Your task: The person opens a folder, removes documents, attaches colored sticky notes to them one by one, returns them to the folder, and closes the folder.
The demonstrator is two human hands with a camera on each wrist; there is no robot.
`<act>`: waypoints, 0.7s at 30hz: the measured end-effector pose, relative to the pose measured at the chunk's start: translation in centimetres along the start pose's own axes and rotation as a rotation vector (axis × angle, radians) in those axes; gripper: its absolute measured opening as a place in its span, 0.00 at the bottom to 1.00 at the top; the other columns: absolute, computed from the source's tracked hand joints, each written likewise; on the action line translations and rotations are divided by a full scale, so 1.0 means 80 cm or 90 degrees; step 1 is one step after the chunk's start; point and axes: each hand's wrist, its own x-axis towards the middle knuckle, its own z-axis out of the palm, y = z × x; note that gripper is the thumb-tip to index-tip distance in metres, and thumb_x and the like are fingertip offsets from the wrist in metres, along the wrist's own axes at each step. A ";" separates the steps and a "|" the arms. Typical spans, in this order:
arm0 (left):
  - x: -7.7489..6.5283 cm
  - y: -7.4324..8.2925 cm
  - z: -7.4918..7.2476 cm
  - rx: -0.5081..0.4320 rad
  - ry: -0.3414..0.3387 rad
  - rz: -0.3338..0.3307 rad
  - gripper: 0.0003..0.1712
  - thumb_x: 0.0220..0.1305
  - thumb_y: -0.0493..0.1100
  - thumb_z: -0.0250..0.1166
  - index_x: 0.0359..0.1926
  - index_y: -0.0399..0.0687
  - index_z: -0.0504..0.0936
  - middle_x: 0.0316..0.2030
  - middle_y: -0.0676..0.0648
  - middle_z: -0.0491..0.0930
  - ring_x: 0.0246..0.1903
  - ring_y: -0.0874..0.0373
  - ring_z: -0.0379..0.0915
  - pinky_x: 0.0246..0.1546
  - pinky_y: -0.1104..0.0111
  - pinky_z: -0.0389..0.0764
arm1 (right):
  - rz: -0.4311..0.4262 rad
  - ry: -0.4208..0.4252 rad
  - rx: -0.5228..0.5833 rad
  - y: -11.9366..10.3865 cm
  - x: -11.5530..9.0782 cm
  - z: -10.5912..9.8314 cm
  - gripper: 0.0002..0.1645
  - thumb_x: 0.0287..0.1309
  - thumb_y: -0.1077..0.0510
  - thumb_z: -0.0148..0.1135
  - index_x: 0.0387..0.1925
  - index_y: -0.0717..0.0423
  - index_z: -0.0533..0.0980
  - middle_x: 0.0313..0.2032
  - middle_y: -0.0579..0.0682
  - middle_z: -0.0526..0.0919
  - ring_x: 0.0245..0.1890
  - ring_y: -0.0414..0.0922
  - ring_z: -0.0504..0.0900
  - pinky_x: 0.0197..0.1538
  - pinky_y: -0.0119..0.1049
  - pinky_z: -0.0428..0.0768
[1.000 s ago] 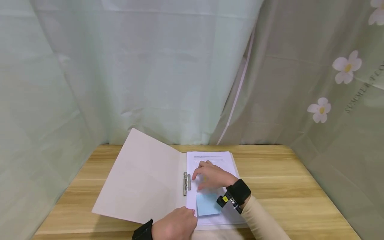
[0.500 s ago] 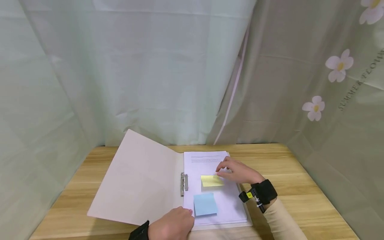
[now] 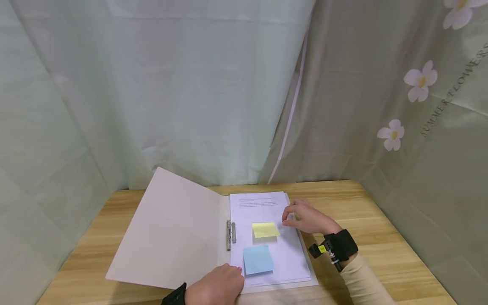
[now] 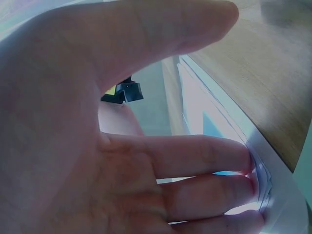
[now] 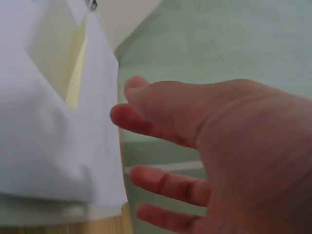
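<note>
A cream folder (image 3: 171, 228) lies spread on the table, its left cover tilted up. White printed sheets (image 3: 263, 214) rest on its right side, beside a metal clip (image 3: 230, 235). A yellow sticky note (image 3: 265, 230) is on the top sheet, one long edge lifted. Below it is a blue sticky note (image 3: 258, 260). My left hand (image 3: 219, 284) touches the lower left edge of the sheets with nearly straight fingers, thumb apart in the left wrist view. Over the right edge of the sheets hovers my right hand (image 3: 309, 218), fingers loosely bent and holding nothing.
The wooden table (image 3: 366, 228) extends on both sides of the folder. Pale green curtains (image 3: 198, 93) enclose the back and sides, the right one printed with white flowers (image 3: 421, 80). A black wrist camera (image 3: 341, 245) is strapped to the right wrist.
My right hand has moved right from over the sheets, baring the yellow note to view. The left hand stays at the sheets' lower edge. The head view has shifted slightly right.
</note>
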 end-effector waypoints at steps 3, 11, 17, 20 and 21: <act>0.001 -0.001 0.003 -0.001 -0.006 0.000 0.14 0.64 0.56 0.80 0.29 0.55 0.91 0.25 0.60 0.79 0.24 0.67 0.66 0.29 0.76 0.72 | 0.001 0.013 0.004 -0.009 0.004 0.010 0.04 0.74 0.50 0.75 0.39 0.40 0.89 0.49 0.52 0.83 0.56 0.51 0.72 0.57 0.47 0.69; -0.005 0.010 -0.009 -0.031 -0.039 -0.021 0.15 0.67 0.60 0.81 0.40 0.56 0.94 0.30 0.59 0.84 0.27 0.67 0.68 0.36 0.75 0.76 | -0.020 0.024 -0.048 -0.026 0.013 0.039 0.09 0.65 0.50 0.83 0.31 0.42 0.88 0.44 0.47 0.80 0.49 0.45 0.70 0.49 0.41 0.67; -0.014 0.030 -0.041 -0.057 -0.082 -0.060 0.19 0.69 0.60 0.81 0.44 0.50 0.95 0.40 0.53 0.92 0.31 0.66 0.70 0.42 0.74 0.80 | 0.035 -0.007 -0.056 -0.033 0.013 0.057 0.19 0.54 0.52 0.90 0.26 0.42 0.82 0.41 0.48 0.76 0.46 0.47 0.67 0.45 0.43 0.63; -0.008 0.021 -0.024 -0.052 -0.090 -0.051 0.23 0.68 0.64 0.80 0.46 0.50 0.95 0.47 0.52 0.94 0.33 0.66 0.70 0.45 0.73 0.81 | 0.076 -0.016 -0.041 -0.034 0.015 0.061 0.18 0.54 0.52 0.91 0.35 0.43 0.84 0.45 0.51 0.77 0.48 0.49 0.67 0.48 0.44 0.65; -0.008 0.020 -0.023 -0.048 -0.088 -0.044 0.23 0.68 0.64 0.80 0.46 0.50 0.95 0.47 0.52 0.94 0.33 0.67 0.69 0.45 0.73 0.81 | 0.088 -0.018 -0.034 -0.035 0.015 0.062 0.19 0.54 0.52 0.91 0.39 0.44 0.84 0.46 0.51 0.77 0.49 0.49 0.68 0.49 0.45 0.66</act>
